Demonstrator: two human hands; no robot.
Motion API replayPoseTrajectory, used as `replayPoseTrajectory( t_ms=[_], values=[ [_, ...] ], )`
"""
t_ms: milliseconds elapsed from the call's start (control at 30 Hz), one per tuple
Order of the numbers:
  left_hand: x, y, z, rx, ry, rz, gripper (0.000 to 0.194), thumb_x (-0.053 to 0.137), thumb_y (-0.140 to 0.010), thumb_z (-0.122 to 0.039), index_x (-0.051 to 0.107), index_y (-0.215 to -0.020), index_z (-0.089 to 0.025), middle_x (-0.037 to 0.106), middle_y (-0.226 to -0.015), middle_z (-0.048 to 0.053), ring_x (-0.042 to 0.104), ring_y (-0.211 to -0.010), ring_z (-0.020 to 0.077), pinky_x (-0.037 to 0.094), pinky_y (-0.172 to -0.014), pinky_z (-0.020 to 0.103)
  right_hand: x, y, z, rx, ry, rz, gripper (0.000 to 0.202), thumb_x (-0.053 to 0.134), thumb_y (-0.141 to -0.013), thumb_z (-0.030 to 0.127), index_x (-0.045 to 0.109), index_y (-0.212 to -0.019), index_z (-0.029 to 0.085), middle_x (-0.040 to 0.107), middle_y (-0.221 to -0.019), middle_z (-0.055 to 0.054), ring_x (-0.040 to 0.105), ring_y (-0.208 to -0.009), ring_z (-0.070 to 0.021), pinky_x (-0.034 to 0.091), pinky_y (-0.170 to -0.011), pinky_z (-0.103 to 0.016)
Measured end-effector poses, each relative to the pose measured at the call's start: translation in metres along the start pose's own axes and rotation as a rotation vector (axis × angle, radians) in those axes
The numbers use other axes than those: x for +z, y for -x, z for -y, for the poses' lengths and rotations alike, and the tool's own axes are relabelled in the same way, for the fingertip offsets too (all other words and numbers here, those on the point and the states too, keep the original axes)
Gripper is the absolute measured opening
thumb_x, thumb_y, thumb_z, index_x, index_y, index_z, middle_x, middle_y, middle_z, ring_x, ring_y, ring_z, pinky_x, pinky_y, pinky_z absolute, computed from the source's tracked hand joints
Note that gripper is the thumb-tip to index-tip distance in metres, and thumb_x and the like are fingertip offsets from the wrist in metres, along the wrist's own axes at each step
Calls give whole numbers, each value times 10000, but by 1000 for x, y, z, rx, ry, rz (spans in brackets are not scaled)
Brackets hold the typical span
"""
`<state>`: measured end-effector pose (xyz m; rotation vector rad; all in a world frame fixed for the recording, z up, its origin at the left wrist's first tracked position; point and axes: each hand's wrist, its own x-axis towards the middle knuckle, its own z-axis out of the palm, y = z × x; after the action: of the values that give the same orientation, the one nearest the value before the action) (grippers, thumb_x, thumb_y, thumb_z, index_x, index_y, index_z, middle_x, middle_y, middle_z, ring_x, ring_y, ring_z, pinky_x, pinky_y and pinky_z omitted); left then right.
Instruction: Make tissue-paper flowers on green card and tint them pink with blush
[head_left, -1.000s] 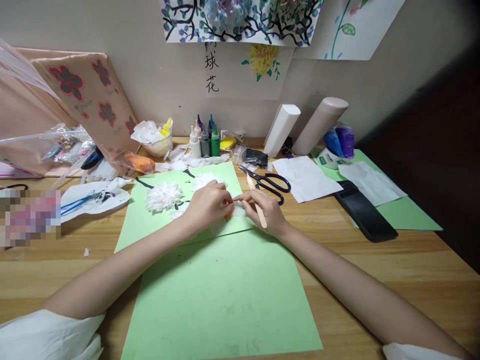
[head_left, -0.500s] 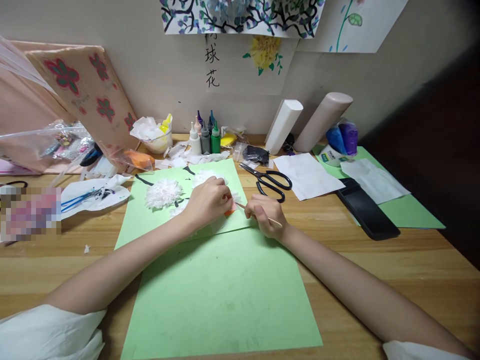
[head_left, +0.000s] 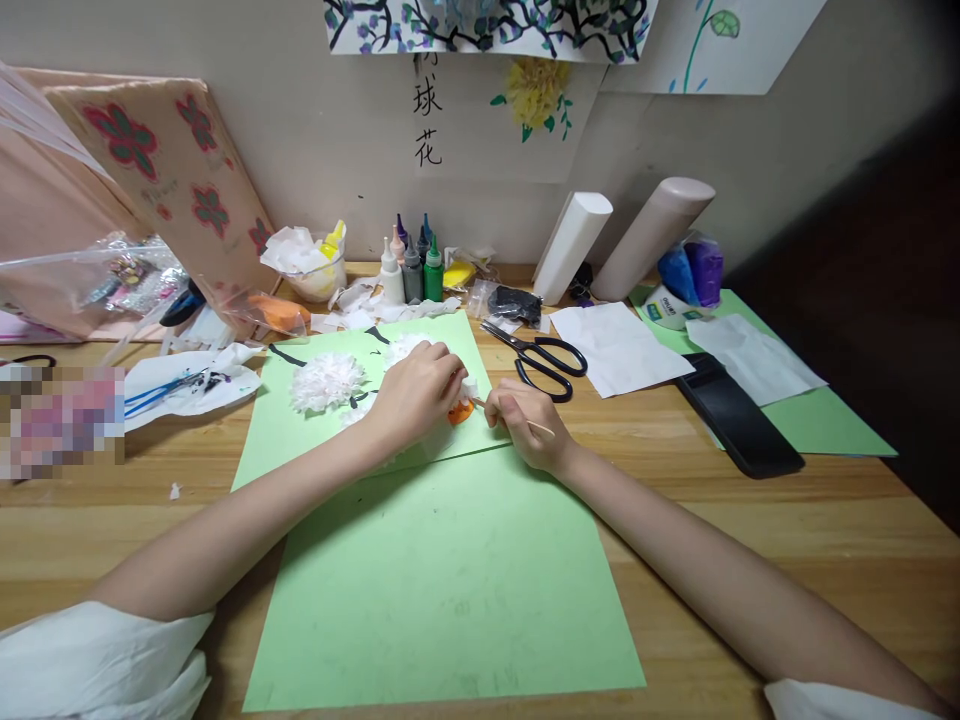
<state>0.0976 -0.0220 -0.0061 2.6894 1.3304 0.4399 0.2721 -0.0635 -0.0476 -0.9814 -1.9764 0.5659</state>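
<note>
My right hand point(head_left: 529, 425) is closed around a thin wooden stick point(head_left: 541, 430), whose tip points left at an orange piece point(head_left: 460, 411) on the upper green sheet point(head_left: 424, 452). Beside that piece, my left hand point(head_left: 421, 392) lies over the sheet with its fingers curled in a pinch; what they grip is hidden. A bit of white tissue point(head_left: 470, 387) shows at its fingertips. To the left is a fluffy white paper flower point(head_left: 328, 381) near black painted strokes. Another white flower point(head_left: 405, 348) is partly covered by my left hand.
Scissors point(head_left: 534, 358) with black handles lie just beyond my right hand. A black phone point(head_left: 739, 415) and white paper point(head_left: 621, 348) are to the right. Paint bottles point(head_left: 412, 272) and a plastic cup point(head_left: 309, 275) stand along the wall. A larger green sheet point(head_left: 450, 590) lies in front.
The stick and my right hand have shifted slightly, and more of the orange piece shows. My left hand stays in nearly the same place. The view has tilted slightly.
</note>
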Motion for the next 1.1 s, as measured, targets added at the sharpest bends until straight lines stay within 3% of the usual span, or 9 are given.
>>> replayPoseTrajectory(
  t_ms=[100, 233, 333, 533, 733, 900, 967, 1100],
  values=[
    [-1, -3, 3, 53, 54, 27, 387, 247, -939, -316, 597, -999, -163, 602, -976, 79, 468, -944, 216, 372, -793, 329, 2, -1, 0, 174, -100, -54, 537, 192, -948, 472, 472, -571, 211, 450, -515, 5, 431, -498, -129, 360, -538, -285],
    [-1, -6, 11, 99, 159, 143, 451, 189, -946, -392, 464, -1235, -180, 581, -1165, 72, 406, -1145, 216, 274, -951, 380, 6, -7, -3, 457, -357, -165, 592, 213, -899, 589, 487, -547, 201, 414, -430, 31, 406, -379, -98, 315, -415, -252],
    [-2, -8, 14, 90, 169, 211, 491, 167, -942, -416, 405, -1293, -167, 542, -1242, 87, 377, -1208, 210, 186, -1006, 405, 7, -10, -3, 511, -487, -214, 615, 244, -863, 641, 503, -537, 189, 452, -432, 23, 430, -360, -91, 313, -384, -242],
    [-3, -12, 15, 65, 150, 230, 542, 130, -936, -445, 366, -1328, -155, 595, -1155, 85, 382, -1204, 213, 140, -1015, 409, 5, -3, 3, 432, -386, -232, 591, 262, -904, 566, 522, -527, 192, 432, -418, 26, 415, -379, -93, 330, -415, -244],
    [-4, -13, 13, 93, 147, 228, 539, 149, -937, -446, 387, -1317, -147, 558, -1225, 92, 367, -1216, 206, 129, -1022, 398, 6, 2, 3, 380, -294, -167, 553, 252, -923, 524, 524, -566, 202, 442, -458, 25, 429, -404, -103, 333, -439, -262],
    [-11, -13, 19, 99, 164, 238, 492, 207, -936, -430, 398, -1311, -174, 558, -1203, 85, 360, -1209, 218, 175, -1008, 395, 3, 8, 7, 219, -182, -340, 569, 224, -928, 500, 480, -506, 218, 409, -453, 4, 393, -421, -129, 344, -474, -303],
    [-21, -10, 21, 77, 98, 179, 405, 294, -923, -384, 513, -1211, -202, 569, -1153, 86, 396, -1152, 244, 244, -958, 396, 2, 10, 7, 163, -160, -366, 555, 225, -932, 478, 473, -507, 221, 403, -455, -1, 398, -441, -140, 348, -495, -316],
    [-47, -1, 13, -145, -104, 77, 243, 456, -853, -286, 683, -907, -218, 616, -913, 86, 488, -950, 265, 335, -778, 370, 4, 10, 7, 141, -162, -377, 530, 234, -940, 432, 483, -525, 214, 405, -475, 2, 403, -450, -135, 341, -492, -309]
  ],
)
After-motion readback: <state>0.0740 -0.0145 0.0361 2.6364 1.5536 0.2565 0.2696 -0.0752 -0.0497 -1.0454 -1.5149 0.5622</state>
